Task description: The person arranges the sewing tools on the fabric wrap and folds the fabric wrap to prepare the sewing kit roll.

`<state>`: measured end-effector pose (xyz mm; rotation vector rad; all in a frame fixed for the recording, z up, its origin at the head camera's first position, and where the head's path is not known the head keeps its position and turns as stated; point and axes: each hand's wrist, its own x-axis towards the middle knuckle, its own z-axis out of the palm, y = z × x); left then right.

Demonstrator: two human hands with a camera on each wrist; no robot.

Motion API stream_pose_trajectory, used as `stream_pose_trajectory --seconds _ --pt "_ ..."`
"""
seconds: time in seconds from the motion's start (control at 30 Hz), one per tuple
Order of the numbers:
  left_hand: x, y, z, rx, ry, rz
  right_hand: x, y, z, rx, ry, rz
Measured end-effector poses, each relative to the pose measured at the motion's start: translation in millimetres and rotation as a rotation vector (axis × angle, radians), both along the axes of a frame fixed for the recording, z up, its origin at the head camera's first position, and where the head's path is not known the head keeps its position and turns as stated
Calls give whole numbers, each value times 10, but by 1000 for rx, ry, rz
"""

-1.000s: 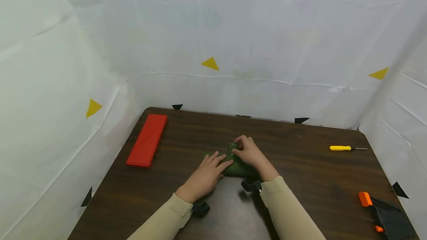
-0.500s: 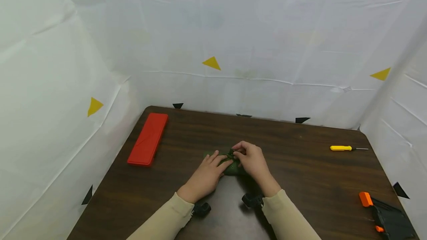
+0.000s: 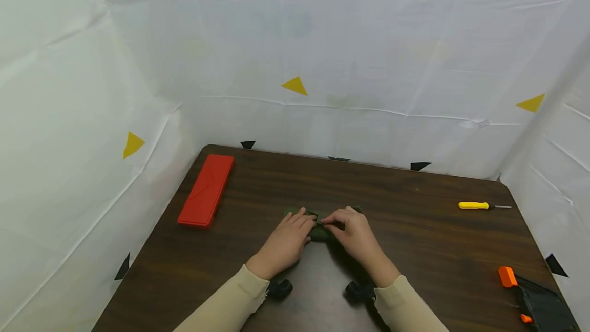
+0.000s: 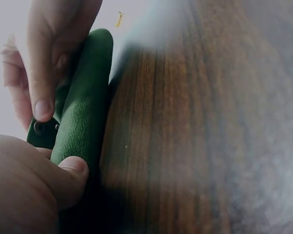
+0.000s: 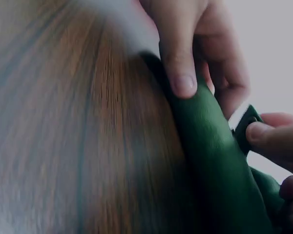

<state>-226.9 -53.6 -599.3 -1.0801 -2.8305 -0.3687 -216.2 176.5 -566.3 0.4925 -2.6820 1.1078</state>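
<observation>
A rolled green fabric pouch [image 3: 320,233] lies on the table in front of me. My left hand [image 3: 283,245] holds its left part; in the right wrist view the thumb lies on the near side of the roll [image 5: 210,131] and the bent fingers are behind it. My right hand [image 3: 357,240] pinches a small green tab [image 5: 244,129] with a dark snap button, thumb over the snap. The tab stands up just behind the roll in both wrist views. A bit of green shows past my right knuckles. The fingers hide much of the pouch.
A flat red case [image 3: 206,191] lies at the table's left. At the right edge are a yellow-handled screwdriver [image 3: 475,205] and a black tool with orange parts [image 3: 539,301]. White sheeting [image 3: 359,40] closes off the back and sides.
My right hand has moved slightly right and toward me with the tab, which earlier stood out flat beyond the pouch. The left hand stays nearly in place on the pouch.
</observation>
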Motion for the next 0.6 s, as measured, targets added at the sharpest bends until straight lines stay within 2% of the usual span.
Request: stream_pose_trajectory --seconds 0.27,0.6 --pt "-12 -16 15 12 -11 6 22 65 -18 51 10 73" --pt "-7 -27 28 29 -18 -3 21 82 -49 144 115 142"
